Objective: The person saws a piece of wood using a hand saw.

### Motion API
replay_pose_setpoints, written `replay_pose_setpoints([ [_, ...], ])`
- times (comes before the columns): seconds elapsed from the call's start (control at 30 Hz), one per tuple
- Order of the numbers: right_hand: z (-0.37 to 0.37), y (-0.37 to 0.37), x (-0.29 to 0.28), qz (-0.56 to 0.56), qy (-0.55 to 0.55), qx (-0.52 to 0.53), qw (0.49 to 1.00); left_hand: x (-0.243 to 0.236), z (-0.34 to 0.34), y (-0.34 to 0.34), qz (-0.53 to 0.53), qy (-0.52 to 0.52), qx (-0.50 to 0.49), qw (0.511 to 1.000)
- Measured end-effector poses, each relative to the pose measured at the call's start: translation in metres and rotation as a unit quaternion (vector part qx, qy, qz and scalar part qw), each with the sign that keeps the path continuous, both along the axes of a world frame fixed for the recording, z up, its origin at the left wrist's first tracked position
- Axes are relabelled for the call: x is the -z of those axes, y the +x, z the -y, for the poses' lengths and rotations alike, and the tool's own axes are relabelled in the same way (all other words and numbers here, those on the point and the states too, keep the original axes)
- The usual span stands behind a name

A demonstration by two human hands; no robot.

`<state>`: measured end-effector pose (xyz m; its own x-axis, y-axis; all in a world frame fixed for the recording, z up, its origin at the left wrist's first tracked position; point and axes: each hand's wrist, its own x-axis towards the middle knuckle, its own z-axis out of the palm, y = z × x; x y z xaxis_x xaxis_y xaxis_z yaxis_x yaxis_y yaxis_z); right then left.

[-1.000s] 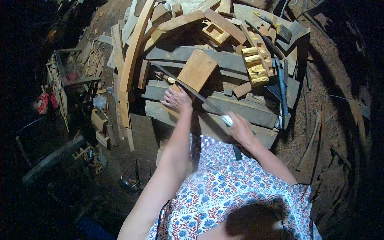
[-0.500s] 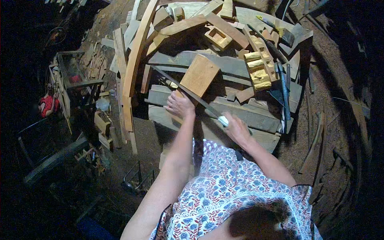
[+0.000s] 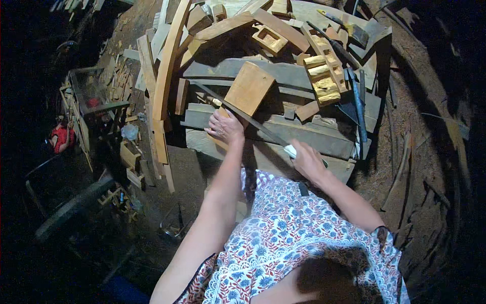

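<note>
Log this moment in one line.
left hand: at near end of wooden block | right hand: gripping pale handle | long blade: slanting past block | bench: scattered wood pieces

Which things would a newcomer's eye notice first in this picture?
Probably the wooden block near the bench's middle comes first, with a long narrow tool slanting past its near side, whitish handle in the right hand. The yellow notched wood at the bench's right may follow, then a person in red at the far left.

The brown, scrap-strewn floor (image 3: 374, 177) is partly lit; both outer sides fall dark
</note>
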<state>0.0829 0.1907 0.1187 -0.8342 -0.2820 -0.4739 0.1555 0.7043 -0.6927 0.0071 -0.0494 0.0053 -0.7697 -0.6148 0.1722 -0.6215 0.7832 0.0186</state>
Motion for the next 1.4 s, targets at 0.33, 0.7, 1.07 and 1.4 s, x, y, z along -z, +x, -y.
replay_pose_setpoints([
  [0.33, -0.063, 0.056, -0.079, 0.070, 0.086, 0.002, 0.994, -0.010, 0.008, 0.000, 0.008, 0.021, -0.029, 0.999],
  [0.7, -0.049, 0.045, -0.063, 0.044, 0.033, -0.007, 0.998, -0.003, 0.010, 0.003, 0.023, -0.016, -0.037, 0.999],
  [1.07, -0.006, -0.002, -0.017, 0.020, 0.027, -0.020, 0.999, 0.003, 0.000, -0.002, -0.030, -0.002, -0.016, 0.999],
  [1.4, -0.063, 0.045, -0.098, 0.079, 0.101, -0.003, 0.992, -0.013, 0.004, 0.001, -0.011, 0.004, -0.006, 1.000],
])
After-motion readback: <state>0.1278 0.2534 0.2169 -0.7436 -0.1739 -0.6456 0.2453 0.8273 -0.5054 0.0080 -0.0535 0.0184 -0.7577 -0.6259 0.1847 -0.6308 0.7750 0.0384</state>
